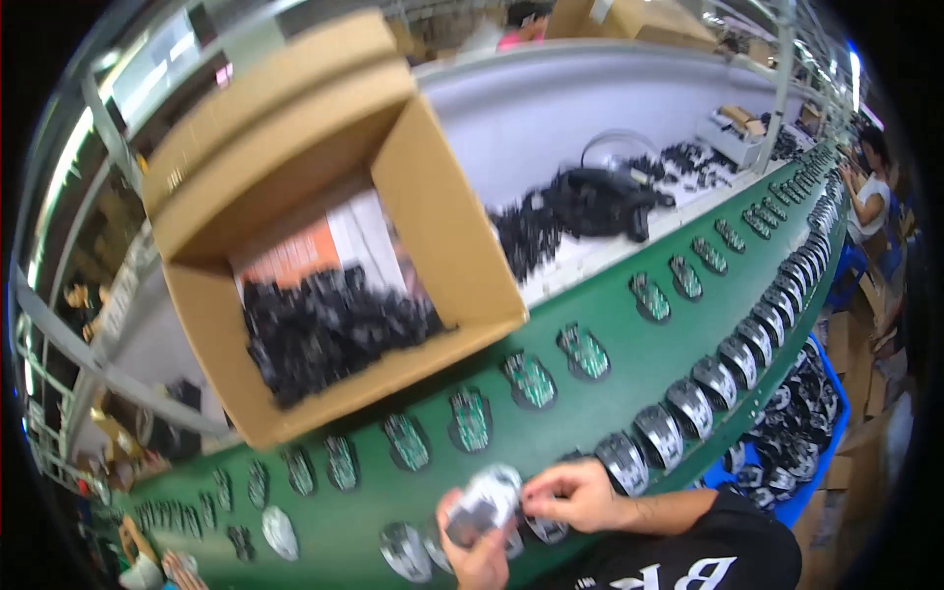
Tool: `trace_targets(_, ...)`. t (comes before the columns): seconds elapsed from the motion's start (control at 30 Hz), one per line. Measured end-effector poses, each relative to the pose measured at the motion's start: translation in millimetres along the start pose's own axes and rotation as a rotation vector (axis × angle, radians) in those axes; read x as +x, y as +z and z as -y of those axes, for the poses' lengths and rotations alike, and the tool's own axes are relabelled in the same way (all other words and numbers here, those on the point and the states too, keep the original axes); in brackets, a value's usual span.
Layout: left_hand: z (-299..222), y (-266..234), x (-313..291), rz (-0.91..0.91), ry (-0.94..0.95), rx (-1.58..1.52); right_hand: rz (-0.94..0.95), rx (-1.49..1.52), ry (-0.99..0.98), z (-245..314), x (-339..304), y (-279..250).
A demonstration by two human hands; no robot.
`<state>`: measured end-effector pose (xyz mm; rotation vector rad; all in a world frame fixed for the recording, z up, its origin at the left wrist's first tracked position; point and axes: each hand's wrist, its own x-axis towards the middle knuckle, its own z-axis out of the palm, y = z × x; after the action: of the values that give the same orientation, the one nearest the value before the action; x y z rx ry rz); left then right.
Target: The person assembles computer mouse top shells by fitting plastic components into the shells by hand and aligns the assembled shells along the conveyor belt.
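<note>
Over the near edge of the green belt, my left hand (479,560) grips a silver-grey and dark computer mouse shell (484,503) from its left and lower side. My right hand (575,495) comes in from the right with thumb and forefinger pinched together at the shell's right edge. Whatever sits between those fingertips is too small to make out. Just below and beside the hands, more mouse shells (404,551) lie along the belt. Farther across, a row of mouse bases with green circuit boards (471,421) runs the belt's length.
A cardboard box (472,256) holding black plastic parts (334,329) stands tilted over the belt's far side. Behind it, loose black parts (590,202) cover a white shelf. To the right is a blue bin (831,393) of shells. Another person's hands (177,570) are at lower left.
</note>
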<state>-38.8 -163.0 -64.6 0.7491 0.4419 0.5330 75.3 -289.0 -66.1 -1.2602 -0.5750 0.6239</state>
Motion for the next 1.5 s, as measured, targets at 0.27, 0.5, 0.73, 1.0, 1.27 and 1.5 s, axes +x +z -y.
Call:
trace_targets(0.27,2,22,36,0.014,-0.061,-0.293,-0.103,0.2,-0.196,22,15,10)
trace_targets(0.5,16,19,34,0.063,0.074,-0.199,-0.216,0.534,0.049,12,20,23)
trace_targets(0.73,19,38,45,0.073,0.194,-0.021,-0.204,0.616,0.173,6,35,21)
trace_targets(1.0,35,33,45,0.08,0.168,0.011,-0.109,0.439,0.178,-3,35,14)
trace_targets(1.27,22,20,59,0.359,0.118,0.285,-0.083,0.099,0.047,-2,27,-9)
trace_targets(1.5,11,24,70,0.346,0.078,0.39,-0.069,-0.022,0.179,15,38,-14)
